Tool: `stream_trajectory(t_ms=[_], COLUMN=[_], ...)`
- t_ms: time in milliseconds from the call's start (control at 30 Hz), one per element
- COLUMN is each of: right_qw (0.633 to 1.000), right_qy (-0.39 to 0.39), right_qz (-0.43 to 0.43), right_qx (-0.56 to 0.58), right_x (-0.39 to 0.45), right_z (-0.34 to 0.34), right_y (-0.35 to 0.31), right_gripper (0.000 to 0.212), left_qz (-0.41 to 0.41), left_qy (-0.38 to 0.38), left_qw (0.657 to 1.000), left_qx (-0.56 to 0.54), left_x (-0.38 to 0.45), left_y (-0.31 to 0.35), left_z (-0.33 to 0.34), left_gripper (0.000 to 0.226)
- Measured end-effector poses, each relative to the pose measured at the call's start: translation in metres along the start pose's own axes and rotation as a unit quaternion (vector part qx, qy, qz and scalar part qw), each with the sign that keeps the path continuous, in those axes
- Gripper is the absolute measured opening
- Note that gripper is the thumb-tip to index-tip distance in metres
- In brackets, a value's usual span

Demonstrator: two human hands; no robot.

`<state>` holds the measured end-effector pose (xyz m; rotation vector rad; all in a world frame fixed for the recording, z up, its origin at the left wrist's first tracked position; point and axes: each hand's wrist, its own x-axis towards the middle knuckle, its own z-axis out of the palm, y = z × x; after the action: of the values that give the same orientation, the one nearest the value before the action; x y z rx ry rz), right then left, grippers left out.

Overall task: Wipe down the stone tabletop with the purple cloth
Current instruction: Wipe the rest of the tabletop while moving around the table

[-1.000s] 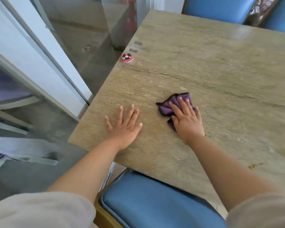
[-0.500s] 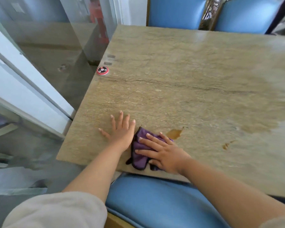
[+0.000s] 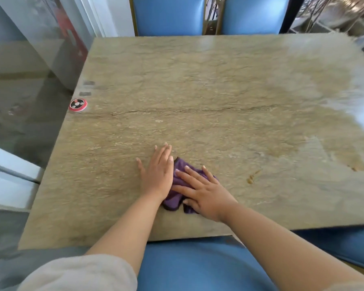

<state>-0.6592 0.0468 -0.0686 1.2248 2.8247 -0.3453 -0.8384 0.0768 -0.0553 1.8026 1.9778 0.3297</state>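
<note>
The stone tabletop (image 3: 208,85) is tan with a dark crack running across its middle. A crumpled purple cloth (image 3: 177,196) lies near the front edge. My right hand (image 3: 202,192) presses flat on the cloth with straight, spread fingers and covers most of it. My left hand (image 3: 158,171) lies flat on the stone just left of the cloth, its edge touching the fabric. A small brown stain (image 3: 253,177) marks the stone to the right of my right hand, and another one (image 3: 353,169) sits further right.
A round red call button (image 3: 78,105) sits at the table's left edge, with two grey stickers (image 3: 87,88) behind it. Blue chairs stand at the far side (image 3: 168,15) and under the near edge (image 3: 198,267). A glass partition (image 3: 29,70) runs along the left.
The cloth came from mid-table to the near edge beside my left hand, and now sits a little further in. The view has swung right, showing more of the table.
</note>
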Motion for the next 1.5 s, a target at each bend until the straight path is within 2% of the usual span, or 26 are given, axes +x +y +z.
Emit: stream_trajectory(t_ms=[100, 233, 333, 400, 433, 500, 633, 733, 800, 867, 933, 1033, 1100, 1167, 1233, 1300, 1367, 1433, 1500], right_qw=[0.990, 0.965, 0.913, 0.877, 0.872, 0.894, 0.973, 0.998, 0.999, 1.000, 0.987, 0.929, 0.910, 0.933, 0.969, 0.990, 0.999, 0.999, 0.987], right_qy=[0.029, 0.062, 0.071, 0.079, 0.082, 0.078, 0.063, 0.042, 0.007, 0.020, 0.044, 0.080, 0.082, 0.090, 0.098, 0.071, 0.032, 0.012, 0.039], right_qz=[0.132, 0.251, 0.388, 0.458, 0.467, 0.429, 0.214, 0.023, -0.045, 0.009, 0.150, 0.351, 0.397, 0.339, 0.221, 0.116, 0.035, 0.045, 0.149], right_qx=[0.027, 0.048, 0.102, 0.125, 0.121, 0.107, 0.061, 0.030, 0.006, 0.002, 0.031, 0.081, 0.092, 0.080, 0.057, 0.041, 0.011, 0.005, 0.036], right_x=[0.037, 0.075, 0.065, 0.052, 0.049, 0.048, 0.027, -0.016, -0.035, -0.036, -0.026, -0.012, -0.006, -0.013, -0.031, -0.045, -0.045, -0.030, -0.006], right_z=[-0.012, -0.035, -0.043, -0.040, -0.037, -0.029, -0.012, 0.001, 0.000, -0.009, -0.021, -0.031, -0.028, -0.016, -0.005, 0.000, -0.004, -0.014, -0.025], right_y=[0.033, 0.102, 0.147, 0.143, 0.130, 0.091, 0.023, 0.026, 0.055, 0.093, 0.128, 0.147, 0.125, 0.086, 0.053, 0.050, 0.075, 0.107, 0.136], right_gripper=[0.052, 0.049, 0.050, 0.051, 0.052, 0.054, 0.057, 0.051, 0.047, 0.047, 0.047, 0.049, 0.052, 0.055, 0.054, 0.052, 0.050, 0.049, 0.050], left_qz=[-0.010, -0.006, 0.003, 0.003, 0.001, -0.002, 0.001, -0.012, -0.026, -0.013, 0.020, 0.029, 0.030, 0.035, 0.036, 0.039, 0.042, 0.045, 0.046], left_qy=[0.040, 0.032, 0.023, 0.023, 0.025, 0.030, 0.031, 0.017, -0.002, -0.025, -0.038, -0.013, 0.004, 0.014, 0.025, 0.033, 0.037, 0.040, 0.044], left_qw=[0.998, 0.994, 0.990, 0.989, 0.990, 0.990, 0.992, 0.991, 0.994, 0.996, 0.996, 0.991, 0.988, 0.989, 0.991, 0.992, 0.993, 0.993, 0.993], left_qx=[0.049, 0.106, 0.142, 0.145, 0.141, 0.141, 0.124, 0.130, 0.109, 0.081, 0.079, 0.128, 0.151, 0.143, 0.125, 0.113, 0.106, 0.103, 0.102], left_x=[0.002, 0.003, 0.004, 0.004, 0.004, 0.005, 0.006, 0.007, 0.012, 0.014, 0.012, 0.008, 0.007, 0.008, 0.008, 0.009, 0.009, 0.010, 0.010], left_y=[0.001, 0.002, 0.003, 0.003, 0.004, 0.006, 0.007, 0.005, 0.013, 0.030, 0.050, 0.060, 0.059, 0.060, 0.062, 0.061, 0.058, 0.057, 0.055], left_z=[0.012, 0.017, 0.018, 0.018, 0.017, 0.017, 0.016, 0.016, 0.014, 0.017, 0.026, 0.043, 0.047, 0.047, 0.046, 0.046, 0.047, 0.048, 0.050], left_gripper=[0.062, 0.058, 0.057, 0.058, 0.059, 0.060, 0.062, 0.060, 0.054, 0.052, 0.056, 0.066, 0.067, 0.067, 0.069, 0.069, 0.068, 0.066, 0.064])
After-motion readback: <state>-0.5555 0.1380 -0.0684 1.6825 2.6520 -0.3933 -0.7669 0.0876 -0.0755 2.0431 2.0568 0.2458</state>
